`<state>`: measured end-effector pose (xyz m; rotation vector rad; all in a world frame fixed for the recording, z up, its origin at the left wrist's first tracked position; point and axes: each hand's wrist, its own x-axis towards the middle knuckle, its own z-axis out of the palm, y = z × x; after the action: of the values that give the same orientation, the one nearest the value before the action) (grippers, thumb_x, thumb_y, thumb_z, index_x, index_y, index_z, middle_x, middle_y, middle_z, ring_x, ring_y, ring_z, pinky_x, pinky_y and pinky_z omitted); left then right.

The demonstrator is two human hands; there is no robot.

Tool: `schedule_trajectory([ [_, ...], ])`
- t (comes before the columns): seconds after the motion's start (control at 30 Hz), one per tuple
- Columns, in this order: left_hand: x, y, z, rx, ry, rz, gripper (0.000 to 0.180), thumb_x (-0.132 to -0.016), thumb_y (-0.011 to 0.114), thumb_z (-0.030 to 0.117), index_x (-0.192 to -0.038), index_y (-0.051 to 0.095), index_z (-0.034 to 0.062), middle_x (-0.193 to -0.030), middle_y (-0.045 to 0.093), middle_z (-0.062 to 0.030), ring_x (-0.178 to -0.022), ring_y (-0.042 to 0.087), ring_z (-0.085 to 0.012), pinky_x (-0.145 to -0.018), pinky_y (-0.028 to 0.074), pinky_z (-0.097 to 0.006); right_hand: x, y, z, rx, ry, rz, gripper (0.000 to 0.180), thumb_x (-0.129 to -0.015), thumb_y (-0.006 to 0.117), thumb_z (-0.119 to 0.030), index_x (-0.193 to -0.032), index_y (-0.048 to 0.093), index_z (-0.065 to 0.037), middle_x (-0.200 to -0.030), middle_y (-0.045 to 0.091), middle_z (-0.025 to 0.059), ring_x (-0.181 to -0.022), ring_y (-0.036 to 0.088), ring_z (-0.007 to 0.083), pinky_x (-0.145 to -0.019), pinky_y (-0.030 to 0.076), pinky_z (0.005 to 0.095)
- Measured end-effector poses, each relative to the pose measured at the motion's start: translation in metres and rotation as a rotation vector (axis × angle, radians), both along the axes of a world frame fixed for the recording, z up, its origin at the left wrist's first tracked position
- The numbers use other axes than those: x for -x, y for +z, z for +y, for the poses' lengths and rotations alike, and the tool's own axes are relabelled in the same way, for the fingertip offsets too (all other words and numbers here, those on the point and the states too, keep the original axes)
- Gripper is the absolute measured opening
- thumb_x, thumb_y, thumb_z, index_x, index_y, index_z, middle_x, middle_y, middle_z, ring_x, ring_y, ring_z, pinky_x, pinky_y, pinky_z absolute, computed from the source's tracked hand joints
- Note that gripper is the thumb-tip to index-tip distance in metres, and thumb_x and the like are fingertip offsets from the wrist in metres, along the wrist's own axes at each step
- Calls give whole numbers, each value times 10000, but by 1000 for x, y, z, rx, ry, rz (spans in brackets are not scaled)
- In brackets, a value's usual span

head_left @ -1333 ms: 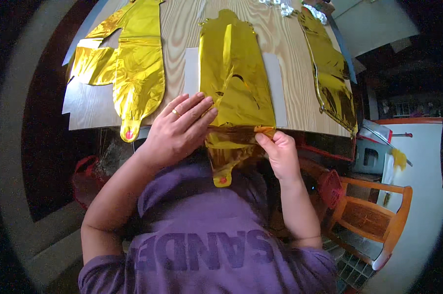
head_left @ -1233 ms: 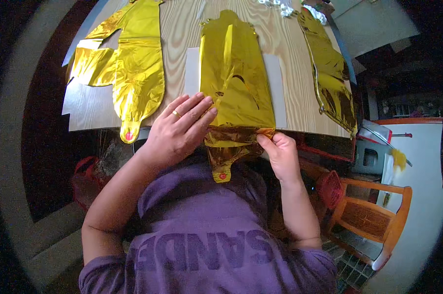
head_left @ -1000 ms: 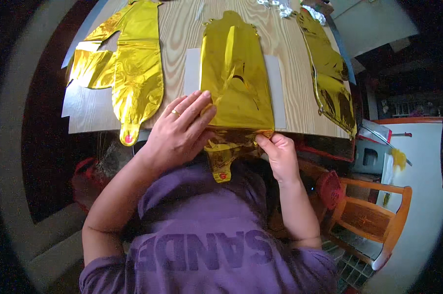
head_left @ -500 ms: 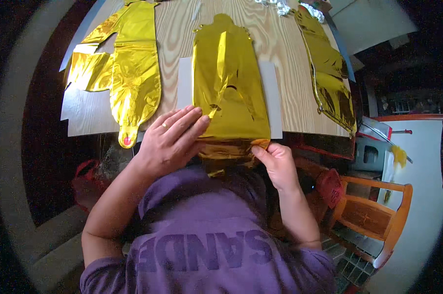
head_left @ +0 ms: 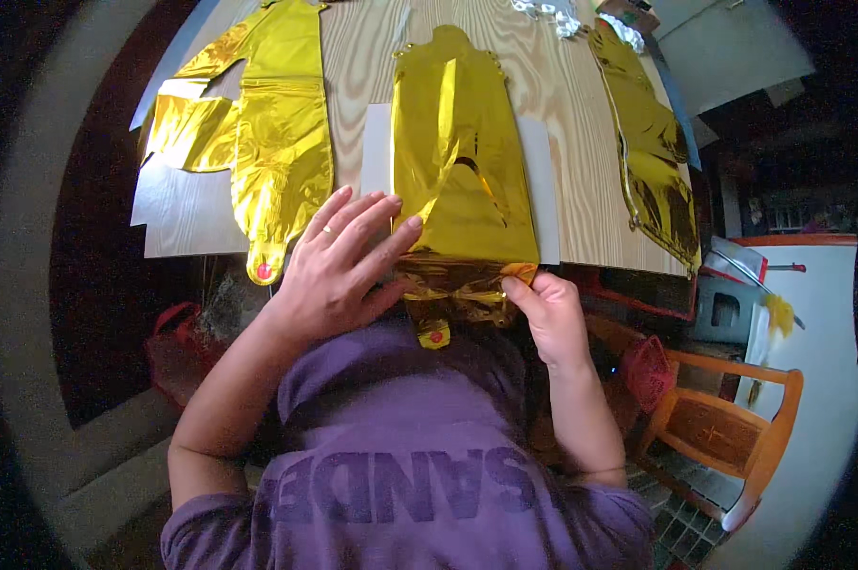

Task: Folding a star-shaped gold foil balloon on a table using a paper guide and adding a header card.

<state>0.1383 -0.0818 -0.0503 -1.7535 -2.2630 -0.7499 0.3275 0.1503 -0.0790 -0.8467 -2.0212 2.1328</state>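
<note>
A flat gold foil balloon (head_left: 459,171) lies on a white sheet (head_left: 541,180) in the middle of the wooden table (head_left: 362,57). Its lower end hangs crumpled over the table's near edge, with a small red-dotted valve tab (head_left: 434,334) below. My left hand (head_left: 339,261) lies flat, fingers spread, on the balloon's lower left part at the table edge. My right hand (head_left: 550,313) pinches the balloon's lower right corner just below the edge.
A second gold foil balloon (head_left: 258,142) lies on the left of the table, a third (head_left: 649,152) along the right. A wooden chair (head_left: 723,427) stands to the right, with a white appliance (head_left: 809,380) beyond it. A red bag (head_left: 177,347) sits on the floor at left.
The middle balloon has been drawn toward me, so more of its lower end hangs crumpled over the edge. My left hand has flattened and spread on it; my right hand keeps its pinch.
</note>
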Motion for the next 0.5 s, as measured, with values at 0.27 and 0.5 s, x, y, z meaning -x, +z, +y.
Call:
schedule_trajectory([
  [0.27,3,-13,2,-23,8,106,542,-788,752,246,-1309,650,142,-1350,582,-125,-1273,558,-338,-1113,393,-542,6,-6,-2,-34,-36,33,177,-958,686,-138,-939,747,27,-853,711,-35,-723,570,24,-666,477,223],
  [0.5,6,-18,4,-79,-9,142,524,-770,738,218,-1277,665,107,-1321,604,-148,-1230,591,-349,-1048,474,-491,5,23,-1,-912,72,-210,187,-892,744,-197,-845,694,-23,-781,703,85,-674,625,190,-674,490,338],
])
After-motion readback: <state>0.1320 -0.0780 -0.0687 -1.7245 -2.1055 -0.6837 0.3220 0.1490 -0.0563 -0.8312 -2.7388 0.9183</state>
